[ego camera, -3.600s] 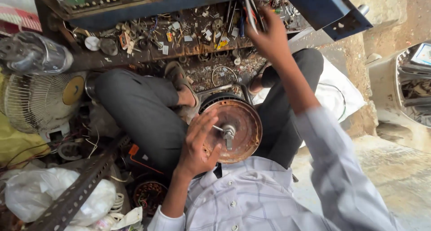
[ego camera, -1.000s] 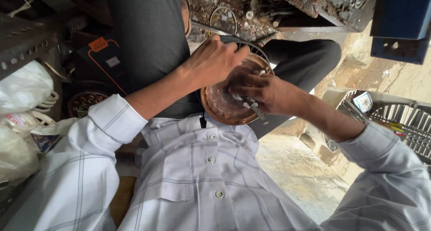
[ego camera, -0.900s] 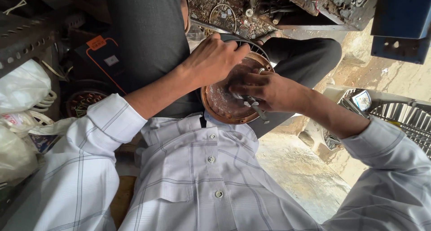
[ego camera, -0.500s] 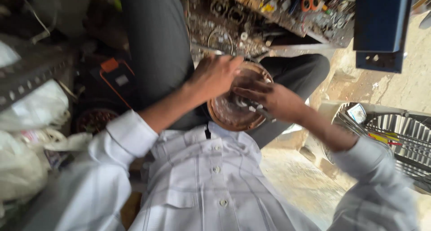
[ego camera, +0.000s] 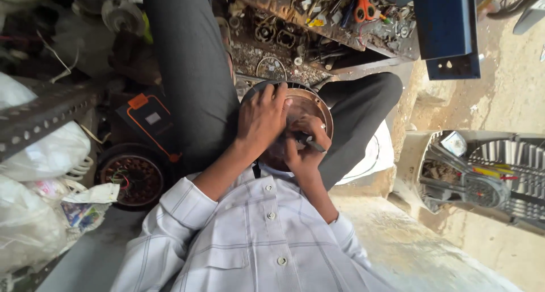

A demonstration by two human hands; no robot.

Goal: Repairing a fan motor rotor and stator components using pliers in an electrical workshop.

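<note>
A round, copper-brown metal motor disc with a dark outer rim rests in the person's lap, between the two legs in dark grey trousers, just below the edge of a cluttered tabletop. Its face is a dull reddish copper colour with a lighter, shinier band near the rim on the upper right; most of the centre is hidden under the hands, so the middle cannot be made out. The left hand lies palm down across the left half of the disc, fingers spread loosely and reaching to the upper rim. The right hand sits on the lower right part of the disc, fingers curled and pinched around a thin dark tool whose end sticks out toward the right; the tool's tip is too small to make out. Both forearms come out of the rolled sleeves of a white checked shirt. The tabletop is strewn with small metal parts, and orange-handled scissors lie on it toward the right. A blue metal box stands at its right end. On the floor to the left lies a second round motor with copper windings and a dark casing, beside white plastic bags. To the right is a grey fan grille.
</note>
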